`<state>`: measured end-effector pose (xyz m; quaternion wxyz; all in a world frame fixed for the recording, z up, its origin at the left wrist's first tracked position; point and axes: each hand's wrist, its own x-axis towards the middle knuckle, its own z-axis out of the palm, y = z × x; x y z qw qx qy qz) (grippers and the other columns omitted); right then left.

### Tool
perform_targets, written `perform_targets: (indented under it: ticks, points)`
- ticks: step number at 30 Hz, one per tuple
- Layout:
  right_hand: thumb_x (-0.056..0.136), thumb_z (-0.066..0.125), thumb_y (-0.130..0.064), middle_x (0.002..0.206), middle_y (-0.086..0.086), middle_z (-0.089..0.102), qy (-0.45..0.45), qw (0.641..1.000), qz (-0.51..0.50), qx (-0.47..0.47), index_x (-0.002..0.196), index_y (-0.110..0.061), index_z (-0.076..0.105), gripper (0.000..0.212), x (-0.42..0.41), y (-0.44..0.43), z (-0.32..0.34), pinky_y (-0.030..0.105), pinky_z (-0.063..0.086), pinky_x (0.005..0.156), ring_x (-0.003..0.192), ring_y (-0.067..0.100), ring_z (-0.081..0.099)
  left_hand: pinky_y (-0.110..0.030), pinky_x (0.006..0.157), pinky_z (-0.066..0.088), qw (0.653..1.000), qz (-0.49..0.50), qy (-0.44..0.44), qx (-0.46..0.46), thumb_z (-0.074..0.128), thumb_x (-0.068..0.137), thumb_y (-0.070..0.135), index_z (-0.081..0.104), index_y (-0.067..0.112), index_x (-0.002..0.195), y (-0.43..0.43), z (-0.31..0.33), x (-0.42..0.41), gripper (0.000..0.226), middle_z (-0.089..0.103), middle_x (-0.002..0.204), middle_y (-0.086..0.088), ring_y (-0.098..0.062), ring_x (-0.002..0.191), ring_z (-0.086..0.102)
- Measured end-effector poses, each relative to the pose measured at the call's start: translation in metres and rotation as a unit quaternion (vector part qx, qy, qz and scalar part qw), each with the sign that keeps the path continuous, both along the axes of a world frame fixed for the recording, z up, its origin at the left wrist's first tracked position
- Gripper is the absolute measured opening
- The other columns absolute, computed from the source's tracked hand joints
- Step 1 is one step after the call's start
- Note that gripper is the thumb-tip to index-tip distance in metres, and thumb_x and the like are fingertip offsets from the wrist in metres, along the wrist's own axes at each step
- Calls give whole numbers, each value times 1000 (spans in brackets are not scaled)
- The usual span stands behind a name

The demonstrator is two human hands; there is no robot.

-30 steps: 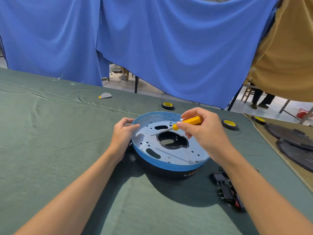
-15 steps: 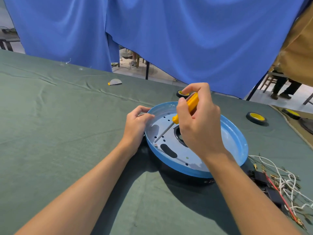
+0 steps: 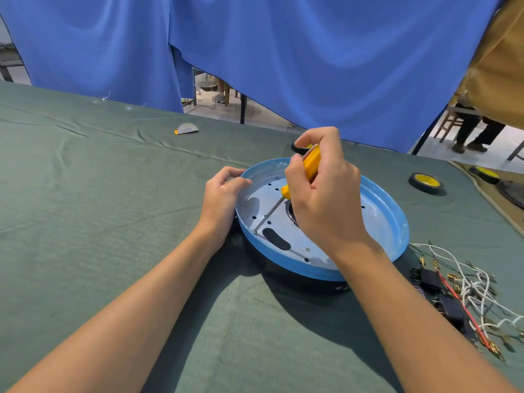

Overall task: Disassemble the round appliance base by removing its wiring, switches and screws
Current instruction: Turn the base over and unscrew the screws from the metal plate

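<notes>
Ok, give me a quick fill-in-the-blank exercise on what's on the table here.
The right hand grips a screwdriver with a ____ handle.
The left hand holds the round base, whose rim is ____.
The loose wires lie to the ____ of the base.
Missing words: yellow; blue; right.

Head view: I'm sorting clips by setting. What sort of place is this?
Probably a makeshift workshop bay: a cloth-covered table, blue curtains as dividers, a tape roll and loose wiring lying out.
</notes>
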<state>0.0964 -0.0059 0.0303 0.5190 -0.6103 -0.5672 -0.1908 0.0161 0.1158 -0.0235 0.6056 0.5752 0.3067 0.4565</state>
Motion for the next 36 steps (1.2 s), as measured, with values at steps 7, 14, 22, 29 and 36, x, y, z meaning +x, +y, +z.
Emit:
perform_targets:
  ticks: [7, 14, 22, 29, 36]
  points:
    - [95, 50, -14, 62, -11, 43, -62, 996, 4, -68, 105, -13, 46, 11, 0, -6, 8, 30, 41, 51, 65, 17, 52, -37, 72, 47, 1000, -1, -7, -8, 55, 85, 0, 64, 13, 75, -1, 0, 0, 18, 64, 72, -5, -22, 72, 59]
    - [95, 47, -27, 63, -9, 43, -221, 947, 5, -234, 99, -20, 40, 11, -14, -13, 47, 34, 36, 54, 60, 25, 47, -31, 65, 49, 999, -19, -31, -2, 60, 78, 12, 64, 16, 70, -1, -2, -1, 9, 66, 62, 3, -13, 61, 61]
    - [97, 47, -38, 64, 0, 35, -287, 852, -56, -435, 63, -19, 31, 41, -28, -3, 102, 30, 23, 49, 57, 16, 35, -23, 67, 51, 1000, -15, -20, 14, 57, 89, 6, 72, 10, 86, 1, -8, -4, 16, 71, 76, 4, -8, 70, 63]
    - [96, 51, -30, 59, 2, 39, -291, 795, -31, -530, 60, -14, 40, 41, -28, 0, 114, 28, 26, 44, 52, 16, 35, -15, 61, 50, 998, -69, -5, 12, 54, 93, 7, 75, 23, 87, -7, -5, -16, 27, 76, 80, 5, -6, 71, 69]
    - [95, 54, -30, 68, -5, 48, -394, 750, 3, -531, 93, -10, 69, 25, -46, 8, 119, 24, 29, 47, 68, 15, 46, -20, 70, 53, 995, -83, 28, 38, 53, 92, 19, 76, 27, 96, -20, -14, -28, 25, 75, 90, 9, -5, 81, 69]
